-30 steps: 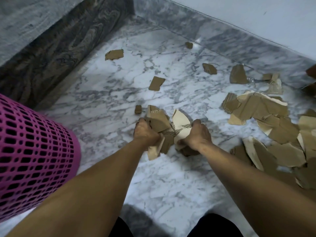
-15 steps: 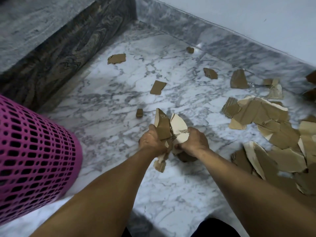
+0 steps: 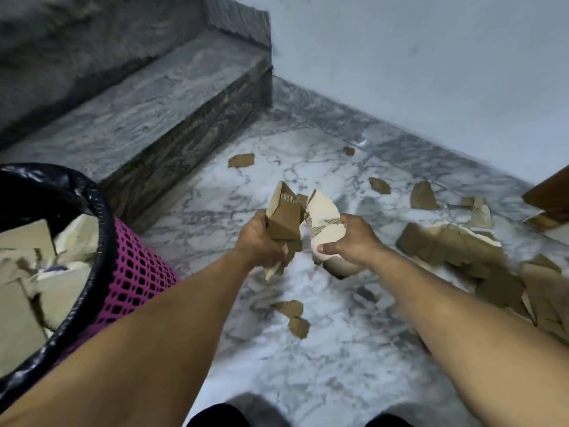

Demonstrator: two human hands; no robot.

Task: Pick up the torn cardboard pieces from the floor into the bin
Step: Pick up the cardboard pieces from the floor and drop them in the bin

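Observation:
Both hands hold a bunch of torn cardboard pieces [image 3: 286, 220] up off the marble floor. My left hand [image 3: 257, 241] grips the brown pieces and my right hand [image 3: 354, 241] grips the pale ones [image 3: 323, 217]. Two small brown scraps [image 3: 292, 315] lie on the floor under the bunch. A large heap of torn cardboard [image 3: 468, 251] lies at the right. The pink mesh bin [image 3: 135, 278] with a black liner stands at the left, its mouth showing cardboard inside.
Single scraps [image 3: 241, 160] lie scattered toward the far wall. A grey stone step [image 3: 138, 112] rises behind the bin. A brown wooden edge [image 3: 551, 192] juts in at the right. My knees show at the bottom edge.
Both hands have risen from the floor with the gathered cardboard. My view has lifted, so the bin's open top shows now. Two scraps lie where the bunch was.

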